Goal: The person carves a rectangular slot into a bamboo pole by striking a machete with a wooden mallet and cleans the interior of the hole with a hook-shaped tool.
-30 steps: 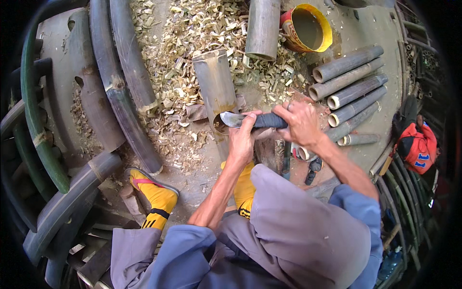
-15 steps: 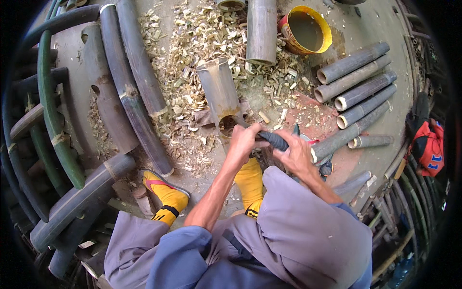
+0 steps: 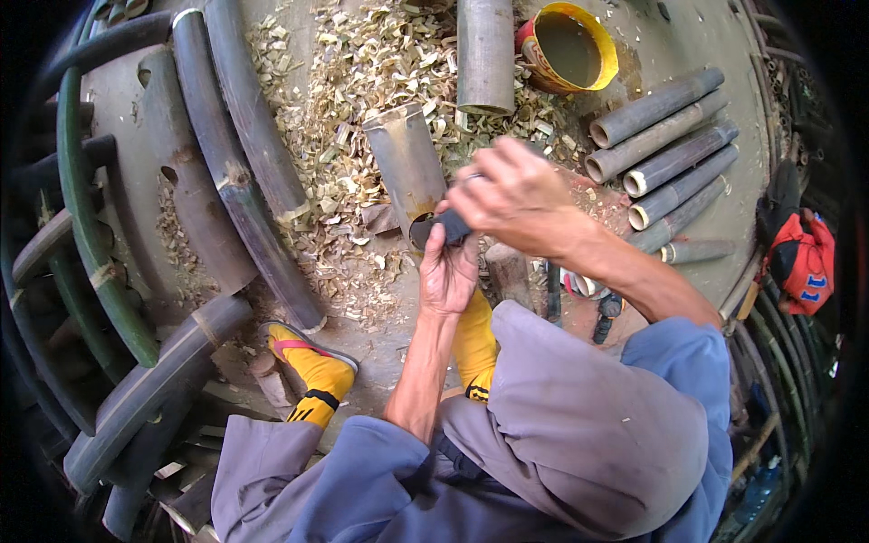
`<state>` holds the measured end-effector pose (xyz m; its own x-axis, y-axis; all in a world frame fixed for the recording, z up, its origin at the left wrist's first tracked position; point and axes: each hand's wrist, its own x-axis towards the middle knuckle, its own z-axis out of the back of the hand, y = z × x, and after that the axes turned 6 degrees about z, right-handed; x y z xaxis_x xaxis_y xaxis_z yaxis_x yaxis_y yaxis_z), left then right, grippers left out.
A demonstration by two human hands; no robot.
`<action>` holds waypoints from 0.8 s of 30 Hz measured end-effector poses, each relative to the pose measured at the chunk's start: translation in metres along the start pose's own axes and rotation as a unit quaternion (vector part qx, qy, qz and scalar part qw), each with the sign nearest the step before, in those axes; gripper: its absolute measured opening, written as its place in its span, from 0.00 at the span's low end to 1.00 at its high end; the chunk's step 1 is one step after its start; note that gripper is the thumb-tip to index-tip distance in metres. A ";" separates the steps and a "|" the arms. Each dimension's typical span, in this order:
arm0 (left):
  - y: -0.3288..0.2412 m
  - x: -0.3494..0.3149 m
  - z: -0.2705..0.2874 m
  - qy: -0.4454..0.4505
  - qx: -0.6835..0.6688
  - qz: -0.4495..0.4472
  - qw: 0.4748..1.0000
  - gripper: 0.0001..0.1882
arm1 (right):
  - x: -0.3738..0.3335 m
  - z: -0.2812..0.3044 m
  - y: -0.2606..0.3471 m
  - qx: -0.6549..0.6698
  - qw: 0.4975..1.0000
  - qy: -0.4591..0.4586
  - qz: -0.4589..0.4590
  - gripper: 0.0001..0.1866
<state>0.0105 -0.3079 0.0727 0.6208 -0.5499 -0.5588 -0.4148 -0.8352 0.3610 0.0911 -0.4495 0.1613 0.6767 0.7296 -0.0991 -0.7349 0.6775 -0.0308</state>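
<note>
A short thick bamboo tube [image 3: 407, 163] lies ahead of me, with a hole cut in the wall of its near end. Over that hole, the dark butt of a black-handled tool [image 3: 455, 226] shows between my hands. My right hand [image 3: 511, 204], slightly blurred, is closed around the handle from above. Palm up, my left hand [image 3: 448, 276] is closed at the tool's lower part, its thumb against the dark end; most of its fingers are hidden. The tool's working tip cannot be seen.
Pale chips [image 3: 353, 172] cover the ground around the tube. A larger bamboo section [image 3: 485, 54] and a yellow-rimmed bucket of murky liquid [image 3: 525, 45] stand beyond. Cut bamboo pieces [image 3: 683, 172] lie at the right, long curved poles [image 3: 217, 118] at the left. A red bag [image 3: 806, 271] sits far right.
My right hand has swung up and left over the hole, turning the tool so its dark end shows there. My left hand has rolled palm up. The tube stays put.
</note>
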 end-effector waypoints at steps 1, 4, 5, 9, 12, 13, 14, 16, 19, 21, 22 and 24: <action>-0.005 0.000 0.001 -0.018 -0.054 0.026 0.998 0.17 | -0.003 0.001 0.003 0.007 1.000 -0.010 -0.016 0.13; -0.013 -0.003 0.005 -0.026 0.116 0.055 0.991 0.18 | -0.024 -0.009 0.018 0.067 0.991 -0.043 -0.104 0.14; -0.009 -0.005 -0.010 -0.117 0.277 0.048 0.952 0.18 | -0.047 -0.016 0.029 0.114 0.979 -0.052 -0.164 0.15; -0.010 0.012 -0.031 -0.217 0.605 0.175 0.746 0.17 | -0.082 -0.013 0.090 0.375 0.801 0.026 -0.465 0.17; -0.014 0.004 -0.050 -0.214 0.542 0.183 0.792 0.16 | -0.076 0.001 0.079 0.348 0.809 0.089 -0.466 0.17; -0.012 0.002 -0.051 -0.208 0.502 0.169 0.822 0.17 | -0.072 0.007 0.071 0.320 0.829 0.103 -0.447 0.16; -0.011 0.001 -0.049 -0.192 0.473 0.143 0.848 0.17 | -0.067 0.014 0.062 0.292 0.849 0.114 -0.426 0.16; -0.012 -0.003 -0.042 -0.157 0.412 0.096 0.893 0.18 | -0.049 0.030 0.047 0.262 0.873 0.157 -0.380 0.17; -0.016 -0.005 -0.027 -0.090 0.357 0.083 0.926 0.17 | -0.038 0.034 0.038 0.172 0.932 0.148 -0.283 0.17; -0.018 -0.007 -0.020 -0.059 0.325 0.072 0.941 0.18 | -0.032 0.034 0.035 0.126 0.959 0.122 -0.221 0.13; -0.019 -0.008 -0.016 -0.055 0.308 0.068 0.947 0.18 | -0.029 0.035 0.035 0.105 0.966 0.118 -0.206 0.12; -0.019 -0.011 -0.014 -0.048 0.277 0.064 0.957 0.19 | -0.025 0.034 0.037 0.065 0.976 0.108 -0.179 0.10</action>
<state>0.0208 -0.2856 0.0823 0.4879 -0.6221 -0.6124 -0.7895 -0.6137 -0.0055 0.0488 -0.4391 0.1964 0.8533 0.4170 -0.3131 -0.4323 0.9014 0.0224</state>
